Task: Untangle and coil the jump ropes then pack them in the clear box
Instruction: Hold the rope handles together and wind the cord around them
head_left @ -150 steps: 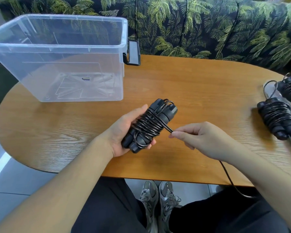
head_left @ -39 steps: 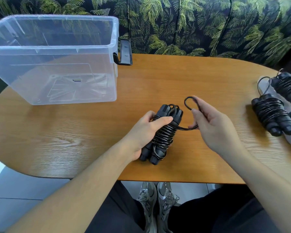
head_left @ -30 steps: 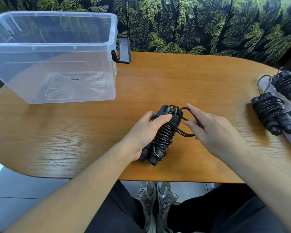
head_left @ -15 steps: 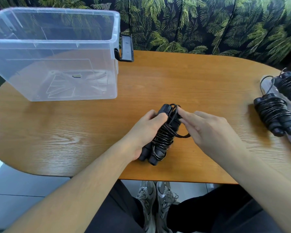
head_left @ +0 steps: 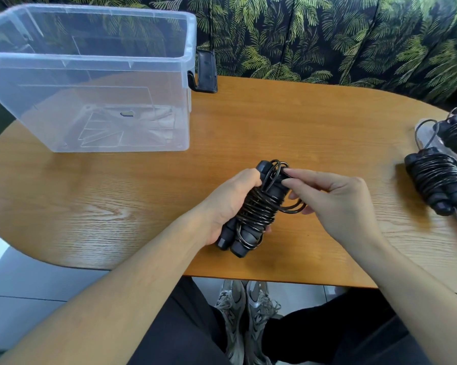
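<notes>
A black jump rope (head_left: 256, 212), its cord wound round its two handles, lies in my left hand (head_left: 230, 204), which grips the bundle just above the wooden table (head_left: 314, 122). My right hand (head_left: 335, 204) pinches the loose end loop of the cord at the top of the bundle, beside the handle caps. A small loop of cord sticks out to the right under my right fingers. The clear box (head_left: 90, 75) stands at the back left with no rope inside.
Two more coiled black jump ropes (head_left: 438, 180) lie at the table's right edge on a clear plastic sheet. A black latch (head_left: 206, 72) hangs on the box's right side. A leaf-patterned sofa runs behind the table. My knees and shoes show below the near edge.
My right hand has brought the last loop of cord from out at the right onto the top of the bundle. The left hand has kept its grip on the handles.
</notes>
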`<state>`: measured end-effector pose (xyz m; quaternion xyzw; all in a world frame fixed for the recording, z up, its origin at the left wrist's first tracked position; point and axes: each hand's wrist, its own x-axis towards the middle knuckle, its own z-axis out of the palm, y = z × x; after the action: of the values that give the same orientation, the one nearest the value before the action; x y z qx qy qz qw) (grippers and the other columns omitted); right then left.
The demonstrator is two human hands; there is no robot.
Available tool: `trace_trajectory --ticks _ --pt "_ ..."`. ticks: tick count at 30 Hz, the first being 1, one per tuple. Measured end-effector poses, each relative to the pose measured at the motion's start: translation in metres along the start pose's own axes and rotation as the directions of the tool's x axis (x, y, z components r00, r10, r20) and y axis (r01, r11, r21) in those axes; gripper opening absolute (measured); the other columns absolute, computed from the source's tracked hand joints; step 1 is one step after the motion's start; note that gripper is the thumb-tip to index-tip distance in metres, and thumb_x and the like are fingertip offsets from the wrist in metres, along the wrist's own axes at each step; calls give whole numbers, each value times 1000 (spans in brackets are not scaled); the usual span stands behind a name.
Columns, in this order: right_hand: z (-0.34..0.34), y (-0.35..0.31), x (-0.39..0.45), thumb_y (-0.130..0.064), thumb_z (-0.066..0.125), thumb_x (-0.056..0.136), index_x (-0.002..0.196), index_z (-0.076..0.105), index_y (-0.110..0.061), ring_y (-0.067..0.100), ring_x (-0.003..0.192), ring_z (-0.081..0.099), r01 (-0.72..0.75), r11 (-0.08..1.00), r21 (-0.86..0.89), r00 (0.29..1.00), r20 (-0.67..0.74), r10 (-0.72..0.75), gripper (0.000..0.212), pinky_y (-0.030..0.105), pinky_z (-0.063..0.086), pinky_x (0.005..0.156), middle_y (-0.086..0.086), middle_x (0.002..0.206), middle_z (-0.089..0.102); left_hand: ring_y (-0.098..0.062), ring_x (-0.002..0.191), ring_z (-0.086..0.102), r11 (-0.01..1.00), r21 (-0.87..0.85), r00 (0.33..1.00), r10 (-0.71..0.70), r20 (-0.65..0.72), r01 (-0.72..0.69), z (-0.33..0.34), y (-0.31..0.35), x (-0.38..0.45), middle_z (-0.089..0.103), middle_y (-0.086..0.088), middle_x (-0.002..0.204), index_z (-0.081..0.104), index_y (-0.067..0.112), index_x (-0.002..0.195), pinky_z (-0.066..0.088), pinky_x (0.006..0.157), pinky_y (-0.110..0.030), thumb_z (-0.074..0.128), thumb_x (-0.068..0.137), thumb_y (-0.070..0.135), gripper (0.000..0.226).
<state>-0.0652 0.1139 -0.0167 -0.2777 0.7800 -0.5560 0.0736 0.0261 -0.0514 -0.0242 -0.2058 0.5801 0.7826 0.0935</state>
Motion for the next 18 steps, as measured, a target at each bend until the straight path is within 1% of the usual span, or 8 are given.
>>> trace_trajectory --ticks 3,4,6,7,10,13,15,18 --pt "-1 -5 0 -20 77 86 96 79 -30 2 66 65 13 999 -31 1000 13 -13 14 26 57 61 -12 70 74 -30 59 65 1000 -21 1000 21 10 -20 0 2 -2 67 -15 76 53 9 117 57 56 -36 48 101 28 25" --pt "-2 -6 0 -20 77 86 95 79 -31 4 64 64 17 999 -38 1000 22 -16 14 30 57 61 -12 70 74 -31 60 65 999 -31 999 38 13 -38 -1 1 -2 67 -15 79 51 11 118 57 56 -37 51 101 26 22" --pt "-4 -8 -1 -21 78 86 93 79 -33 16 64 64 8 999 -33 999 39 -7 14 39 56 62 -9 68 73 -32 62 66 998 -24 998 61 16 -60 -2 -1 -1 68 -15 82 48 9 123 58 57 -39 54 102 23 26" --pt "-5 -7 -1 -22 78 86 93 79 -33 16 64 64 2 999 -35 999 41 0 13 40 56 64 -8 68 73 -33 63 67 998 -14 998 68 11 -67 -2 -2 0 69 -14 82 46 8 127 59 59 -41 55 102 22 30" --pt "-4 -3 -2 -24 78 86 94 80 -29 2 65 64 -8 999 -48 1000 -4 8 10 32 57 68 -11 67 73 -34 63 68 997 8 997 75 3 -75 -1 -4 3 70 -14 81 46 10 130 59 59 -42 56 102 22 32" --pt "0 2 -4 -25 77 86 90 78 -30 1 65 65 -20 999 -26 999 -42 19 7 25 54 63 -14 68 72 -33 63 68 997 36 998 69 7 -70 -1 -3 4 70 -15 82 47 9 129 58 56 -39 59 101 24 34" --pt "2 7 -8 -24 78 86 86 76 -31 1 66 63 -6 1000 -7 999 -47 6 8 23 52 66 -13 68 72 -33 65 69 996 60 998 58 18 -59 -2 -4 5 70 -16 85 48 9 127 59 59 -40 61 100 25 34" --pt "-1 11 -9 -24 79 85 82 75 -35 3 63 56 35 999 -13 999 -2 -35 12 18 43 61 -10 70 71 -33 67 69 996 84 998 35 45 -38 -3 -3 5 69 -17 89 48 8 127 60 62 -42 62 99 25 35"
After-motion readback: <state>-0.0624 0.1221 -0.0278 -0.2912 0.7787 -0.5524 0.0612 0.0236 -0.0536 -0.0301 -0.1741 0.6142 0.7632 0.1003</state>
